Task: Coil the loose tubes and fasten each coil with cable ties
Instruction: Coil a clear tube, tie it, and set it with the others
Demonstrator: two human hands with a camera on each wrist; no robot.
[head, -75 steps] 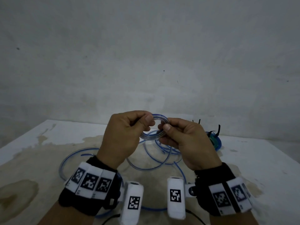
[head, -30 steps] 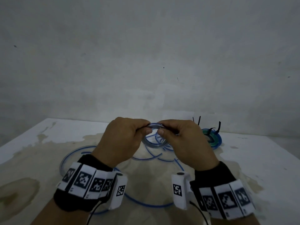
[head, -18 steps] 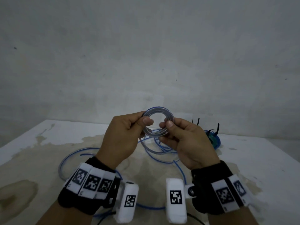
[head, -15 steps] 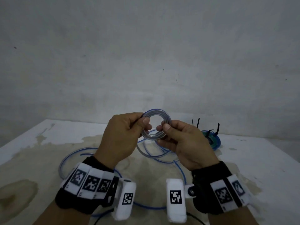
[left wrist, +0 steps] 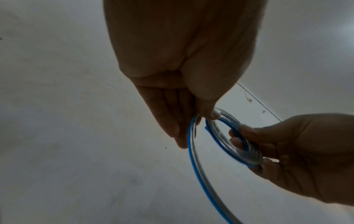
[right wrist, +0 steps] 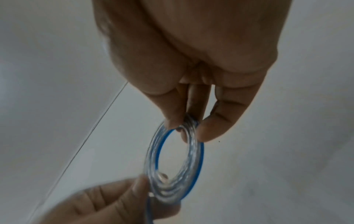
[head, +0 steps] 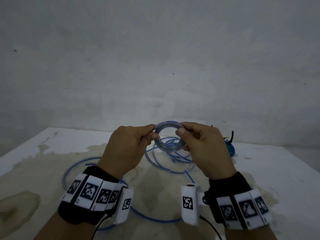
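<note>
A small coil (head: pixel 168 146) of clear tube with a blue stripe hangs in the air between both hands, above the table. My left hand (head: pixel 153 134) pinches its left side between thumb and fingers, where the loose tube (left wrist: pixel 197 174) runs off downward. My right hand (head: pixel 181 134) pinches the right side of the coil (right wrist: pixel 153 157) with thumb and fingertips (right wrist: pixel 208 130). From the left wrist, the coil (left wrist: pixel 223 137) shows several turns side by side. The rest of the tube (head: pixel 76 168) lies in wide loops on the table.
A finished blue-green coil (head: pixel 230 148) with black cable-tie tails sticking up lies on the white, stained table (head: pixel 34 170) at the back right, partly behind my right hand. A grey wall stands close behind the table's far edge.
Both hands have kept hold of the coil and turned it. It stood more upright half a second ago and now tilts back, and both wrists have rolled.
</note>
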